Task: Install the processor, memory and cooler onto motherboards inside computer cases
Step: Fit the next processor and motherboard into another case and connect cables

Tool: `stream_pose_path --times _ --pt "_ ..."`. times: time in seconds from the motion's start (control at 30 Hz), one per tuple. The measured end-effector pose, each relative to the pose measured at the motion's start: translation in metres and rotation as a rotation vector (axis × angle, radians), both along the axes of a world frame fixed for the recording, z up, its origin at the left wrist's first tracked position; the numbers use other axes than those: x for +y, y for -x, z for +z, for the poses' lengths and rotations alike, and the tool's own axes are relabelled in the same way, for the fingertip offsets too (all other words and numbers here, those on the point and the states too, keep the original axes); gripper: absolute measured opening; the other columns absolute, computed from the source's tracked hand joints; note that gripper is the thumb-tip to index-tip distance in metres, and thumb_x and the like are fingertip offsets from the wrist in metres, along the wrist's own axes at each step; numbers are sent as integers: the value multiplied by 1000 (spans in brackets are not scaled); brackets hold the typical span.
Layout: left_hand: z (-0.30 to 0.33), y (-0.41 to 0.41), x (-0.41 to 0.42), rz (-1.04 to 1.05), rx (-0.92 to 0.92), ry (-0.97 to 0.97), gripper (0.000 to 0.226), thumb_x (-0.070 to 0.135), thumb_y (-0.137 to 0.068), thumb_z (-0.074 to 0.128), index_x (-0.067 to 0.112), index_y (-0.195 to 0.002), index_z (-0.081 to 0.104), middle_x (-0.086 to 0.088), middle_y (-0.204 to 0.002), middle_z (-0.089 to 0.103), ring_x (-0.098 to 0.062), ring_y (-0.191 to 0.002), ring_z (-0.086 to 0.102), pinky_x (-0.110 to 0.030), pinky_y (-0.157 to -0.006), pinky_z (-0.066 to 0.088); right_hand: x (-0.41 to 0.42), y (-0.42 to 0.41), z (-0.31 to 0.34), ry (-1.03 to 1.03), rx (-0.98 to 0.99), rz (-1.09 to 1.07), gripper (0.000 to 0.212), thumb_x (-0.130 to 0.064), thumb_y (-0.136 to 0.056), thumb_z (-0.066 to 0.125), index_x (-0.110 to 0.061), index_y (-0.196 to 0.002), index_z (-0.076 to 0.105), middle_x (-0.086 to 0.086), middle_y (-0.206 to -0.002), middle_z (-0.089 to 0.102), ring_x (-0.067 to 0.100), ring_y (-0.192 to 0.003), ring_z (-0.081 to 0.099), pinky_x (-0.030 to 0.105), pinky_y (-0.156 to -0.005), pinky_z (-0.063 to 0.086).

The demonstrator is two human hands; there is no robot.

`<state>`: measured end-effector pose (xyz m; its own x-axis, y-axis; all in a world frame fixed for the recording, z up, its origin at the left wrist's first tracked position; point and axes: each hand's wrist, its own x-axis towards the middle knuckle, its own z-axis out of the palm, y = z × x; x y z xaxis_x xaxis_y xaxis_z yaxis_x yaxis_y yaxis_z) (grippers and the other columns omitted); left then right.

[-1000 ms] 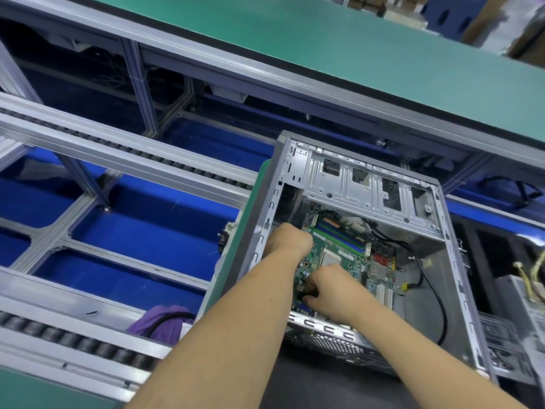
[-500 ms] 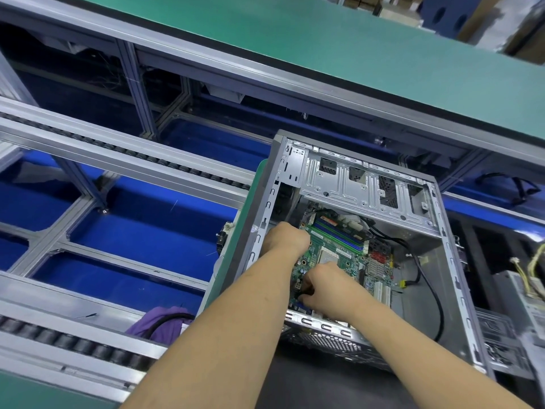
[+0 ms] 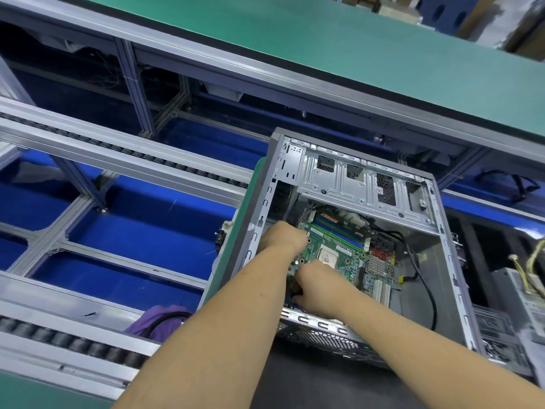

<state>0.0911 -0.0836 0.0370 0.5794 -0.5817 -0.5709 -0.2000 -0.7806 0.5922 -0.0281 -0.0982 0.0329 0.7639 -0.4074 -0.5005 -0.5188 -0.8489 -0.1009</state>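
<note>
Motherboard [image 3: 339,255] flat inside the open case [image 3: 442,261], right under both hands. Left hand [image 3: 281,239] curled at its far edge, right hand [image 3: 320,286] curled at its near edge; grip contents hidden, can't tell. Best kept level, clear of the bare socket [image 3: 327,256] between them.

An open grey metal computer case [image 3: 442,261] lies on its side, its drive bays at the far end. Inside lies a flat green motherboard [image 3: 351,261], toward the case's left wall. Blue memory slots [image 3: 339,233] run along its far edge, and a pale square processor socket [image 3: 327,256] sits near the middle. A black cable [image 3: 424,278] loops to its right.
</note>
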Motion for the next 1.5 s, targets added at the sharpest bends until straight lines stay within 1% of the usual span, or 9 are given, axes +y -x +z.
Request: stream_pose_path --times 0.2,0.33,0.47,0.67,0.77,0.93,1.2,1.3,1.5 --pt "-2 2 -1 -34 -1 -5 9 18 -93 49 11 -96 53 -7 -91 57 -27 -88 60 -28 -62 39 -5 -1 -7 -39 -34 -46 33 -17 -85 69 -14 -60 47 3 -59 48 18 -53 44 29 -49 39" --pt "-5 2 -2 -46 1 -19 7 18 -93 48 11 -91 51 -10 -97 62 -25 -82 56 -29 -65 43 -11 6 -9 -53 -77 -87 36 -21 -87 72 -16 -60 48 2 -62 49 23 -61 52 30 -53 41" --pt "-13 3 0 -71 20 -64 9 12 -94 52 7 -101 55 -13 -110 65 -27 -100 65 -32 -73 50 -14 9 -10 -81 -64 -54 17 -18 -87 72 -4 -79 65 8 -72 59 29 -74 63 38 -66 56" --pt "-16 4 0 -76 8 -84 35 8 -93 52 1 -126 57 -18 -126 63 -30 -114 62 -41 -94 53 -11 9 -10 -101 -42 -13 21 -19 -90 66 0 -82 66 12 -70 62 26 -61 54 35 -56 49" --pt "-15 5 0 -79 3 -91 32 11 -93 51 3 -124 57 -16 -123 64 -30 -112 63 -40 -93 53 -10 8 -10 -99 -48 -25 18 -17 -88 65 1 -82 67 16 -74 66 28 -63 58 37 -56 51" --pt "-17 4 -3 -63 18 -97 30 15 -94 51 6 -123 55 -14 -120 63 -30 -109 62 -39 -93 53 -5 2 -15 -94 -30 -62 24 -8 -83 62 -8 -61 50 7 -58 47 22 -52 43 29 -46 36" --pt "-23 2 -6 -31 48 -63 10 10 -94 55 9 -102 49 -12 -113 62 -29 -101 62 -33 -75 48 -3 -4 -19 -86 14 -19 16 -7 -85 63 -10 -71 58 7 -67 52 25 -62 50 31 -57 42" --pt "-23 2 -6 -27 50 -60 12 10 -95 54 10 -105 48 -11 -111 59 -29 -98 59 -32 -76 47 -1 -6 -18 -69 34 2 24 -5 -87 62 -14 -68 50 3 -66 46 25 -63 49 32 -59 44" --pt "-24 1 -6 -53 42 -69 17 9 -94 53 9 -110 49 -10 -103 55 -28 -99 59 -34 -80 50 -3 -8 -15 -81 45 52 15 -4 -85 62 -11 -73 55 5 -67 47 29 -68 52 38 -65 53"
